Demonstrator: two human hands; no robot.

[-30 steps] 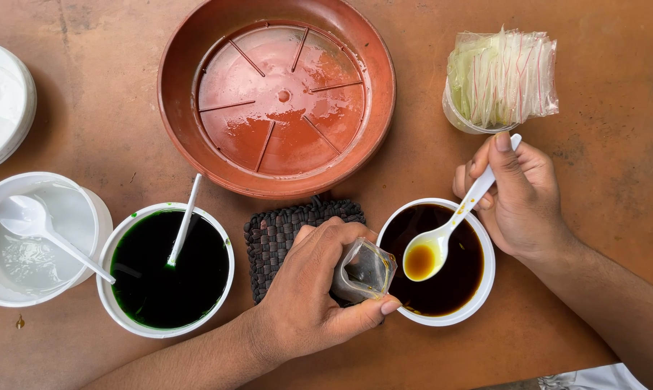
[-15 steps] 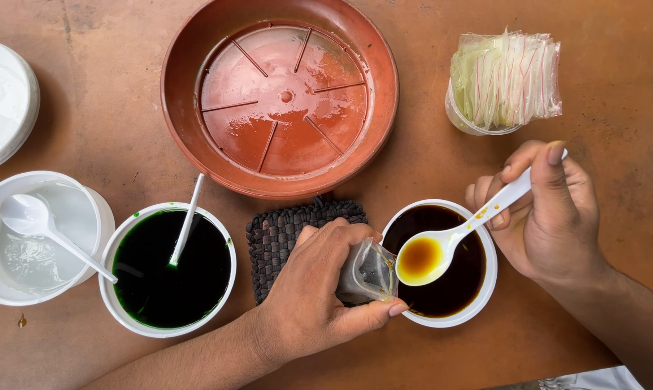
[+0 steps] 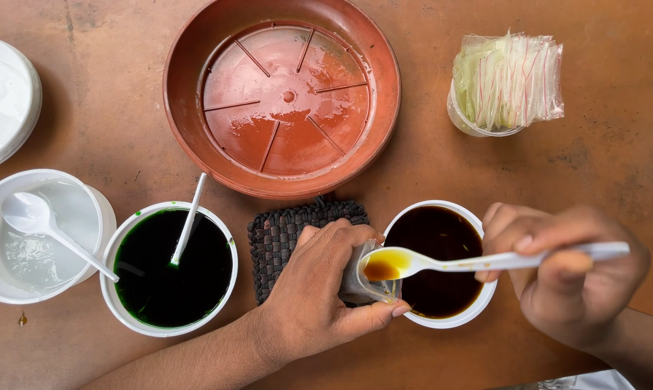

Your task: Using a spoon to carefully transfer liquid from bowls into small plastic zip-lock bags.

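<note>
The right hand (image 3: 572, 278) is pinching a white spoon (image 3: 442, 263) of amber liquid over the small clear bag (image 3: 366, 278), which the left hand (image 3: 323, 289) is gripping beside the dark bowl (image 3: 438, 263). Tipping slowly while the bag's mouth is being held wide should be limiting spills.

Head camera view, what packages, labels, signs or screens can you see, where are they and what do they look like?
Stack of small clear plastic bags with red stripes: top right, bundled upright in a clear cup.
Small clear plastic pouch: centre, held open by the left hand at the dark-liquid bowl's rim.
No labels, signs or screens visible.
</note>
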